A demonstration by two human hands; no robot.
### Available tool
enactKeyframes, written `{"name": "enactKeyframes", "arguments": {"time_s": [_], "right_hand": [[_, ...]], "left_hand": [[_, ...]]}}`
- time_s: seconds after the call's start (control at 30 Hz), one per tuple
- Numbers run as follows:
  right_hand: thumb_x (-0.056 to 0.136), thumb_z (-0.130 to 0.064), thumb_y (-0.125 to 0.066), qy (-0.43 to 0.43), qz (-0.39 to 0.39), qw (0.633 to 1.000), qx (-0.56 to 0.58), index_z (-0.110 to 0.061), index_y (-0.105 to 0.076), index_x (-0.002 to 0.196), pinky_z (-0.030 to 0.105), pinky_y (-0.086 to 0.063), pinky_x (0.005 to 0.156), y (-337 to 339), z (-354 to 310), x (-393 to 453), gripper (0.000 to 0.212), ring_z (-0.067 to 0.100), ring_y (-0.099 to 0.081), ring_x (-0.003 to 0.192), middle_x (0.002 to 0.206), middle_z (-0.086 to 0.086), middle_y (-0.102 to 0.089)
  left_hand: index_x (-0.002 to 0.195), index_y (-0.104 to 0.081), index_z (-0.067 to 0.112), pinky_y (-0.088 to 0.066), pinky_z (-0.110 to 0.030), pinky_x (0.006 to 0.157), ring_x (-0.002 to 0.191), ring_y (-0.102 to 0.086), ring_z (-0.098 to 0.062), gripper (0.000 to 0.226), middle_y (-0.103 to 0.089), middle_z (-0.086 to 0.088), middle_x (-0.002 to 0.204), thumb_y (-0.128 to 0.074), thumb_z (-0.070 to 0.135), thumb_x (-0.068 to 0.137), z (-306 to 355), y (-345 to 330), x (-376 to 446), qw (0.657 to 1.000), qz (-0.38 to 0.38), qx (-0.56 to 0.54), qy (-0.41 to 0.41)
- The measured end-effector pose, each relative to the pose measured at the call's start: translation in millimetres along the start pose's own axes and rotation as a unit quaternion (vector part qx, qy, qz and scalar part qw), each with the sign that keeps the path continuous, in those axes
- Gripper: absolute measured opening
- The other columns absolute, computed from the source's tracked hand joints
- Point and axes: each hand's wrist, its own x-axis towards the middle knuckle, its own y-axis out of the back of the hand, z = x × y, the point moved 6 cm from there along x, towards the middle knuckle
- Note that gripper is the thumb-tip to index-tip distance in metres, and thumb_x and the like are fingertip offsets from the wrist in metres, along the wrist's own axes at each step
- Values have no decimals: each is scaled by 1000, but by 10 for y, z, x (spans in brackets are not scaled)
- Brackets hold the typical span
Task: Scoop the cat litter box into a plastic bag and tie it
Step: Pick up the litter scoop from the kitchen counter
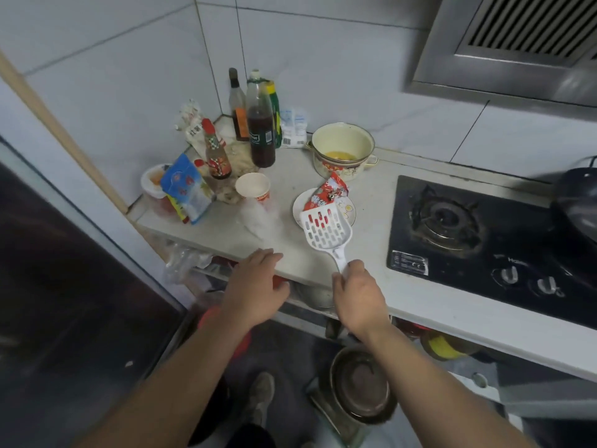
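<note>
You have one white slotted scoop [324, 228] in view, and every place here is taken from it. Behind it sits one small plate [298, 211] bearing one red wrapper [329, 192]. Farther behind and to its left you can count four bottles [261, 124] clustered in the corner, one paper cup [253, 186] and one blue-and-white pouch [187, 187]. Behind and slightly to its right stands one enamel pot [343, 150]. To its right lies one gas burner [442, 218] with two knobs [510, 274] nearer you.
</note>
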Motion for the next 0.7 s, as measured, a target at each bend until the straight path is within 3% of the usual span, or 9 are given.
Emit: {"name": "enactKeyframes", "arguments": {"time_s": [0.37,0.53,0.7], "right_hand": [[103,-32,-45,-122,10,992,36,-12,-41,104,38,-42,71,-442,-635,932,21,38,-60,89,97,15,-63],[102,-32,-47,-154,25,987,34,-12,-43,110,36,-40,70,-522,-697,1120,23,38,-59,88,98,15,-63],[101,-32,-46,-188,24,981,32,-14,-41,104,37,-41,70,-578,-678,1219,18,35,-56,81,92,11,-59]], "left_hand": [[150,-42,25,-27,-40,120,150,-27,-19,64,-34,3,162,-60,37,91,-1011,126,1569,1000,-21,7,1],[152,-37,26,-24,-42,122,154,-18,-20,70,-27,3,165,-64,26,88,-1160,-46,1998,999,-43,13,-9],[154,-33,25,-21,-42,123,155,-14,-24,76,-23,1,166,-66,20,87,-1201,-261,2221,997,-66,18,-18]]}}
